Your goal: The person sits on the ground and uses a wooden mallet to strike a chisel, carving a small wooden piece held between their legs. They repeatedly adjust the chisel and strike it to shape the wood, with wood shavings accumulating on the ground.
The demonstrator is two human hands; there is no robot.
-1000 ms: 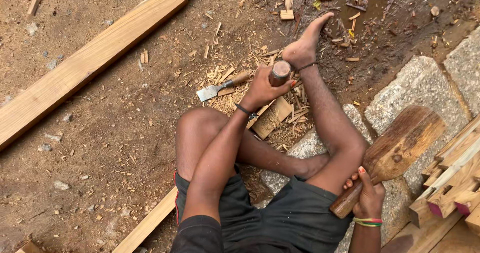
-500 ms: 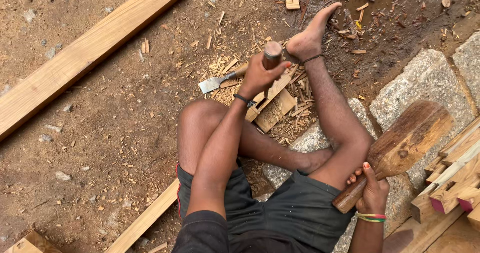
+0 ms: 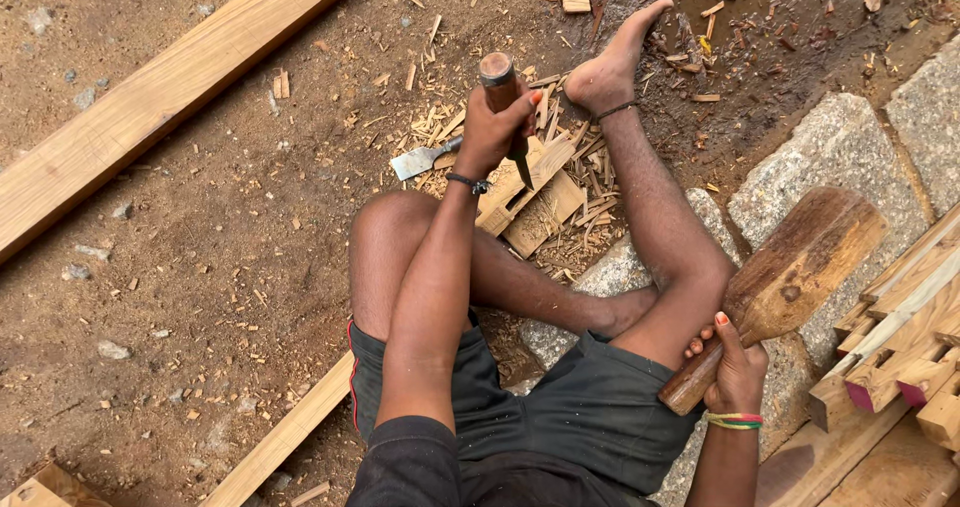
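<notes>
The left hand (image 3: pixel 495 127) was clamped round a wooden-handled chisel (image 3: pixel 505 107), held upright over the small wood block (image 3: pixel 530 202) amid chips; a second chisel (image 3: pixel 425 157) lay just left of that block. The right hand (image 3: pixel 735 367) gripped a wooden mallet (image 3: pixel 790 277), well right of the block, above the stone slab (image 3: pixel 830 162).

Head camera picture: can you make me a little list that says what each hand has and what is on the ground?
Left hand: grips a wooden-handled chisel, blade down on a small wood block
Right hand: holds a big wooden mallet, raised to the side
Ground: dirt with wood chips, a second chisel lying flat
Left side: long plank
Right side: stone blocks, notched timber pieces
</notes>
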